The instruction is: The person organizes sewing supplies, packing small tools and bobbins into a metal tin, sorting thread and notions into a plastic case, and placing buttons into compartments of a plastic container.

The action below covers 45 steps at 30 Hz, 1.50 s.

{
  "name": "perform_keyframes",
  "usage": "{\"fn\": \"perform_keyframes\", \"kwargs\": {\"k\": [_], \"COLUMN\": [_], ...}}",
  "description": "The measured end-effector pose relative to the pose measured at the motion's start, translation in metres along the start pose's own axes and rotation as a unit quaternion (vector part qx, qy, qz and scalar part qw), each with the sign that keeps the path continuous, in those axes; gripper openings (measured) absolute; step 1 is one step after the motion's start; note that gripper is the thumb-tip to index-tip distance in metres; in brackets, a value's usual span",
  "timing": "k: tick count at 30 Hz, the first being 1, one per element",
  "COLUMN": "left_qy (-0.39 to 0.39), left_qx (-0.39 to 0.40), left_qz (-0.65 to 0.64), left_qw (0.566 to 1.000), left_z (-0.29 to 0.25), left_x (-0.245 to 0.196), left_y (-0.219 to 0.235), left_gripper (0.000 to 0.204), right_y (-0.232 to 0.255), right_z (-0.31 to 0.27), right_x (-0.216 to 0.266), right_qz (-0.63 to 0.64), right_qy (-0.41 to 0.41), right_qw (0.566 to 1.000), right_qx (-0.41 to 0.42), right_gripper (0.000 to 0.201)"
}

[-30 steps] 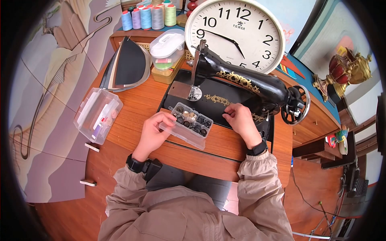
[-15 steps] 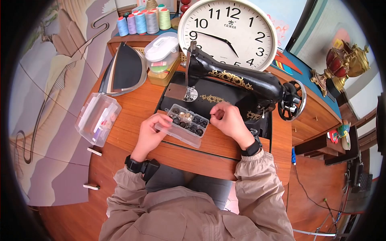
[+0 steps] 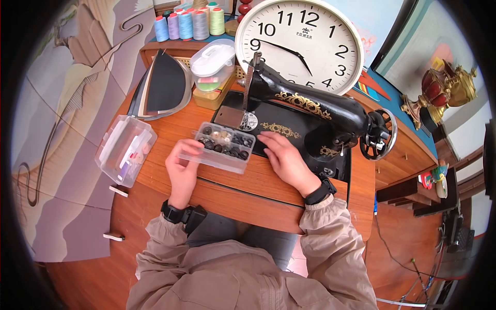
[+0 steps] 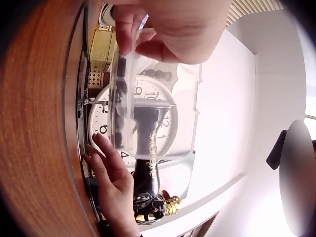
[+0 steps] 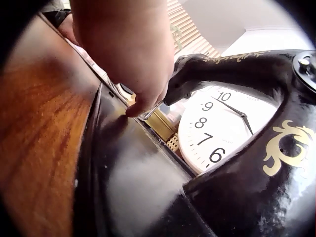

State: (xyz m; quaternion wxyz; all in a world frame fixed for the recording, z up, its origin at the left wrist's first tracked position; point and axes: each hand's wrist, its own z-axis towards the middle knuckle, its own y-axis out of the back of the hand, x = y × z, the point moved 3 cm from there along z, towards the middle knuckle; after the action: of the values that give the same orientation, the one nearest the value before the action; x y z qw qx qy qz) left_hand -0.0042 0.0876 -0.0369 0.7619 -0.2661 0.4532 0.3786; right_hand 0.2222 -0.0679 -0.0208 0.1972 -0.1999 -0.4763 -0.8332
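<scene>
A clear plastic box (image 3: 225, 147) of dark and pale buttons, divided into compartments, has its see-through lid open toward me. My left hand (image 3: 182, 165) grips the box at its left end, thumb and fingers on the plastic. In the left wrist view the box (image 4: 121, 106) hangs above the wooden tabletop. My right hand (image 3: 287, 161) lies just right of the box with its fingers extended, holding nothing visible. Its fingertips are right at the black bed of the sewing machine (image 3: 305, 98) in the right wrist view, where the hand (image 5: 126, 49) hides part of the machine.
Left on the tabletop (image 3: 163, 155) stands an open clear case (image 3: 126, 150) with small items. Behind it are dark fabric pieces (image 3: 165, 85) and a lidded tub (image 3: 212, 64) on a yellow box. A large clock (image 3: 299, 46) and thread spools (image 3: 188, 25) stand at the back.
The button box has moved left and slightly away from me, carried by my left hand. My right hand's curled fingers have straightened, and it has shifted left from its first position.
</scene>
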Motion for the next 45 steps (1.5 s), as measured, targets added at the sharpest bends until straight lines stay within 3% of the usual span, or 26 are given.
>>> {"fn": "perform_keyframes", "kwargs": {"k": [5,8,15,21,24,26,33,39,41,45], "left_qy": [-0.035,-0.030,-0.023,0.003,-0.009,0.003,-0.008,-0.007,-0.028,-0.023], "left_qx": [-0.099,-0.094,-0.073,-0.057,-0.058,-0.071,-0.073,-0.107,-0.120,-0.120], "left_qz": [0.005,0.001,0.004,0.001,0.005,-0.019,-0.024,-0.033,-0.030,-0.042], "left_qw": [0.994,0.995,0.997,0.998,0.998,0.997,0.997,0.994,0.992,0.992], "left_z": [-0.001,-0.001,0.001,0.001,0.001,0.000,0.001,-0.001,-0.001,-0.001], "left_x": [0.002,0.001,0.003,0.005,0.003,0.003,0.006,0.004,0.004,0.005], "left_y": [0.007,0.007,0.004,0.006,0.004,0.004,0.006,0.008,0.010,0.008], "left_gripper": [0.012,0.012,0.012,0.015,0.013,0.015,0.016,0.015,0.015,0.014], "right_y": [-0.016,-0.022,-0.024,-0.020,-0.020,-0.025,-0.028,-0.021,-0.020,-0.023], "right_z": [0.002,0.001,-0.002,0.001,0.002,0.001,0.001,0.002,0.002,0.005], "right_x": [0.012,0.015,0.008,0.002,0.010,0.015,0.003,0.007,0.005,0.011], "right_qz": [-0.084,-0.126,-0.152,-0.180,-0.150,-0.140,-0.144,-0.144,-0.139,-0.129], "right_qy": [0.045,0.062,0.080,0.042,0.067,0.100,0.092,0.064,0.009,0.050], "right_qw": [0.991,0.984,0.980,0.977,0.985,0.984,0.982,0.987,0.990,0.989], "right_qx": [0.091,0.111,0.099,0.102,0.060,0.055,0.081,0.030,0.037,0.055], "right_gripper": [0.047,0.048,0.048,0.045,0.045,0.044,0.040,0.041,0.045,0.051]}}
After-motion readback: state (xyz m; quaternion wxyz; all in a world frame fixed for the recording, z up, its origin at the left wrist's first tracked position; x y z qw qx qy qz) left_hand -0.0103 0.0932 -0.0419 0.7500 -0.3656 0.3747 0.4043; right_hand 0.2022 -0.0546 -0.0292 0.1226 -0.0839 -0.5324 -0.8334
